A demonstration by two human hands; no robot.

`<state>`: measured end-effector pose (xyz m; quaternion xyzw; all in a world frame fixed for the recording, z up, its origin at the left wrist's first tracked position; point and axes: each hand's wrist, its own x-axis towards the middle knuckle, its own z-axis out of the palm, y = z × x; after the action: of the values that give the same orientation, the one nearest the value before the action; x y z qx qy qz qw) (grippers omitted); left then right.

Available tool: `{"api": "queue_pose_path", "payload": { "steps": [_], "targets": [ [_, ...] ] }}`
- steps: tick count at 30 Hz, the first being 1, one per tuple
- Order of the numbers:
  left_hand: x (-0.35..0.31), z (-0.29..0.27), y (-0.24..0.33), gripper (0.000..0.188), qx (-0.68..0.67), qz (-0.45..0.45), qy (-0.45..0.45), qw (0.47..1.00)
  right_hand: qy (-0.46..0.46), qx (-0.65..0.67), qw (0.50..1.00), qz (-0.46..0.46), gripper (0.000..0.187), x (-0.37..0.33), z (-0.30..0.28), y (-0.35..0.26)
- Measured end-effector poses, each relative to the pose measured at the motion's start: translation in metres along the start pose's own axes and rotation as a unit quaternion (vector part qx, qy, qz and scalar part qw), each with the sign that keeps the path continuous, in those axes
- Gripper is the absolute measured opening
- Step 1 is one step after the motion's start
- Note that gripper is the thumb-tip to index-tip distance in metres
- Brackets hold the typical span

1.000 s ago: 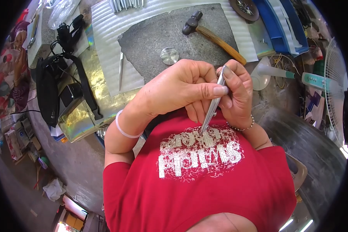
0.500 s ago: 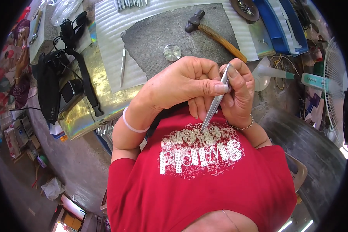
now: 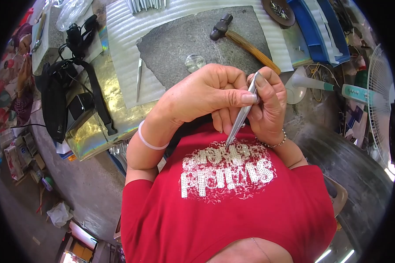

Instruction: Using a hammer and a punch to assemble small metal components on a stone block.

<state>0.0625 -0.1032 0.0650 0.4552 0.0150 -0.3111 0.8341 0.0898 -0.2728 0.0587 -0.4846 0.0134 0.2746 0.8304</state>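
Observation:
In front of my red shirt, a pair of slim silver tweezers slants with its points down toward my chest. My left hand is closed, its thumb and fingers pinching the tweezers along the upper part. The upper end is gripped between the thumb and fingers of my right hand. Just beyond my left knuckles, a clear round disc lies on a grey stone slab. A hammer with a wooden handle rests on the slab's right side.
Another slim silver piece lies on white foam sheeting. A bundle of metal pieces is at the far edge. Right of the slab are a brown dish, a blue tray and a fan. Black straps and a bag lie left.
Both hands keep their grip on the tweezers, which have shifted very slightly to the left and up. Nothing else has visibly moved on the table.

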Motion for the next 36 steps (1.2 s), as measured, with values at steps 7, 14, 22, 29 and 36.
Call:
{"api": "queue_pose_path", "payload": {
  "steps": [7, 14, 22, 29, 36],
  "targets": [
    [0.002, -0.003, 0.0, 0.027, -0.011, -0.006, -0.005, 1.0, 0.004, 0.007, 1.0, 0.008, 0.014, 0.003, 0.0, 0.0],
    [0.003, -0.002, 0.002, 0.026, 0.001, 0.019, 0.007, 1.0, 0.015, 0.001, 1.0, 0.015, 0.015, 0.008, 0.0, 0.0],
    [0.008, -0.003, 0.005, 0.027, -0.01, 0.012, 0.022, 1.0, 0.008, 0.013, 1.0, 0.026, 0.016, 0.014, -0.002, -0.003],
    [0.004, 0.007, 0.011, 0.016, 0.023, 0.034, 0.054, 0.998, 0.0, -0.032, 0.999, 0.015, 0.015, 0.017, -0.001, -0.017],
    [-0.046, 0.016, -0.011, 0.029, 0.186, 0.305, 0.364, 0.86, 0.004, -0.438, 0.881, -0.181, 0.017, 0.075, -0.055, -0.095]
  ]
}}
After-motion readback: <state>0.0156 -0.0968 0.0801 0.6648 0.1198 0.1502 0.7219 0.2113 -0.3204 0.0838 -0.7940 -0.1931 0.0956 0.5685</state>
